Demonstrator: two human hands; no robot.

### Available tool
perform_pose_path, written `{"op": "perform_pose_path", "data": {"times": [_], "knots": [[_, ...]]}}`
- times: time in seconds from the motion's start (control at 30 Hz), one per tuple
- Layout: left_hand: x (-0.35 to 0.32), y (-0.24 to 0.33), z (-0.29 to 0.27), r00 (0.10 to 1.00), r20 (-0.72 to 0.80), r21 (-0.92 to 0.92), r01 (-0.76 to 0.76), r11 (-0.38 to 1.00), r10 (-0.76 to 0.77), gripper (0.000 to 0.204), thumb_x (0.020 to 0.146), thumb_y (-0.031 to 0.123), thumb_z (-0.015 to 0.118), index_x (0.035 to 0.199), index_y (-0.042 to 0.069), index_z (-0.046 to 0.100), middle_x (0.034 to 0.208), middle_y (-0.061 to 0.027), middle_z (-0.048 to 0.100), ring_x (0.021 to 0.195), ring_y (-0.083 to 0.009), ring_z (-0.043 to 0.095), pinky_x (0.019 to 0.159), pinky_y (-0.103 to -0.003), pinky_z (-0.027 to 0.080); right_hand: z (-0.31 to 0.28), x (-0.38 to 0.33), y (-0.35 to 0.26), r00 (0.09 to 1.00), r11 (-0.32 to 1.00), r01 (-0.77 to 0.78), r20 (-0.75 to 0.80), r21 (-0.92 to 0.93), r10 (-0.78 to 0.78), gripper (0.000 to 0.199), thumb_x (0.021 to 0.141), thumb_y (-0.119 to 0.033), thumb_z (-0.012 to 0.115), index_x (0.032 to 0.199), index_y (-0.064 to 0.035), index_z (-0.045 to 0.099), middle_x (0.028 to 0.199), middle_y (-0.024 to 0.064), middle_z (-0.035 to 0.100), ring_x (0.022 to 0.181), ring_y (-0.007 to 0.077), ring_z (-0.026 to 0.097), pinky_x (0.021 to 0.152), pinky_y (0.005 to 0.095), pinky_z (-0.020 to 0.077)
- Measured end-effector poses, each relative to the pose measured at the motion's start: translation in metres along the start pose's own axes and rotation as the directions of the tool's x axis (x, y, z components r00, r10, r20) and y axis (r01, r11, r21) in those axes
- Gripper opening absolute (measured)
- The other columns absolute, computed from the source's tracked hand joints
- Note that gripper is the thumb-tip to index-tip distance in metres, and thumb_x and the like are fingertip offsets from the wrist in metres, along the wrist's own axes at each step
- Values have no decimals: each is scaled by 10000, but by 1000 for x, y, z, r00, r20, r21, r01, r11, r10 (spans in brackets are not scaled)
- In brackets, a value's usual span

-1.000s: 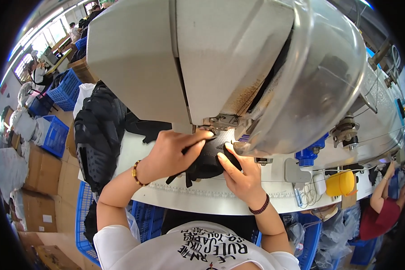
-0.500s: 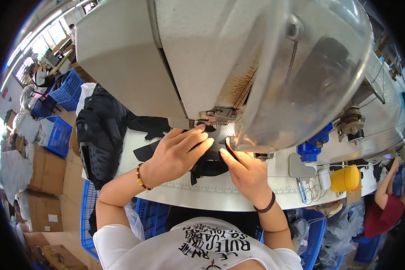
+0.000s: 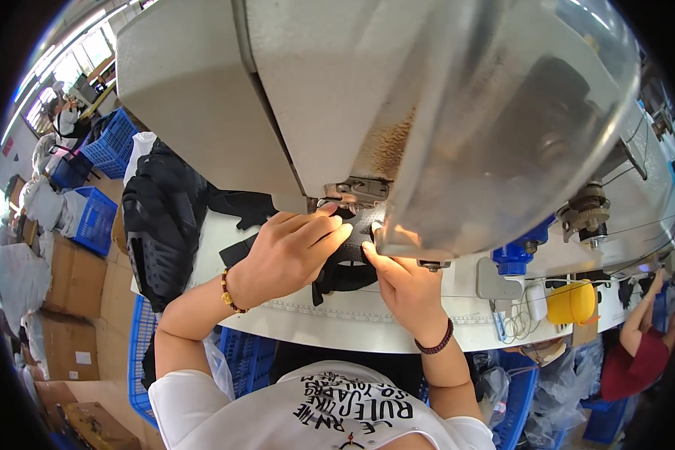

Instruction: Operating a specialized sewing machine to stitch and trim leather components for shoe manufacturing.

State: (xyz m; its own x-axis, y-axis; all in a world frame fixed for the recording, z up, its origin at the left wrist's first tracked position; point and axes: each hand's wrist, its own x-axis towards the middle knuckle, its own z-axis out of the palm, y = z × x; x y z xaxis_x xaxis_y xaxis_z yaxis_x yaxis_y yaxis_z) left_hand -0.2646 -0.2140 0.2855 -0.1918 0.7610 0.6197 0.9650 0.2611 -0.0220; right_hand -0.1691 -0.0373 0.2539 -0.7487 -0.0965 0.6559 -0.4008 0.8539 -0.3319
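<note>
Under the head of a large pale sewing machine (image 3: 307, 97) lies a black fabric piece (image 3: 347, 251), its far part bright in the lamp light. Its near part curves round a small opening. My left hand (image 3: 285, 251) bends over the left side of the fabric, fingertips closed on it close to the presser foot (image 3: 352, 191). From the right, my right hand (image 3: 409, 289) grips the fabric's other edge between thumb and fingers. The machine's clear cover hides part of those fingertips, and the needle cannot be made out.
A heap of black shoe-upper-like pieces (image 3: 165, 217) lies left on the white table (image 3: 315, 311). Blue bottle (image 3: 511, 259), yellow container (image 3: 571, 302) and coiled cable stand at right. Blue crates (image 3: 144, 360) and cartons (image 3: 75, 281) line the floor; a person in red (image 3: 637, 360) works at far right.
The view has shifted slightly. The black fabric has turned a little between my hands, and its opening shows more clearly. Both hands keep their hold close to the presser foot.
</note>
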Motion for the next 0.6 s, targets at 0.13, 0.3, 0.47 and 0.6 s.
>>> {"op": "perform_pose_path", "data": {"times": [0.13, 0.3, 0.47, 0.6], "knots": [[2, 4, 1, 999, -26, 35, 23, 999, -22, 236, 644, 15, 575, 880, 22, 591, 843, -53, 558, 899, -192, 608, 627, -282, 446, 1, -2, 3, 992, 989, -114, 64, 95, 108, 345, 676, 26, 623, 983, -126, 659, 900, 70, 640, 809, 234, 607, 740, 329, 455], [6, 8, 4, 998, -66, 71, 12, 997, -7, 262, 613, 48, 569, 870, -1, 588, 793, -53, 529, 850, -189, 596, 615, -285, 442, -3, 0, 10, 969, 934, -243, 111, 262, 221, 322, 689, 25, 628, 960, -142, 676, 869, 88, 634, 801, 246, 598, 718, 322, 456], [6, 15, 9, 996, -82, 92, 43, 995, -36, 277, 585, 35, 572, 856, -19, 584, 785, -57, 509, 843, -202, 592, 620, -279, 451, -5, 7, 20, 996, 990, -9, -84, 143, 21, 167, 673, -15, 661, 819, -95, 680, 814, 103, 627, 701, 226, 600, 636, 301, 459], [4, 17, 15, 991, -120, 106, 78, 991, -65, 283, 569, 36, 581, 846, -24, 580, 787, -60, 495, 838, -210, 589, 618, -279, 454, -2, 5, 25, 993, 979, -110, -32, 173, 117, 128, 669, -13, 658, 781, -74, 666, 798, 103, 627, 692, 233, 596, 625, 307, 456]]}}
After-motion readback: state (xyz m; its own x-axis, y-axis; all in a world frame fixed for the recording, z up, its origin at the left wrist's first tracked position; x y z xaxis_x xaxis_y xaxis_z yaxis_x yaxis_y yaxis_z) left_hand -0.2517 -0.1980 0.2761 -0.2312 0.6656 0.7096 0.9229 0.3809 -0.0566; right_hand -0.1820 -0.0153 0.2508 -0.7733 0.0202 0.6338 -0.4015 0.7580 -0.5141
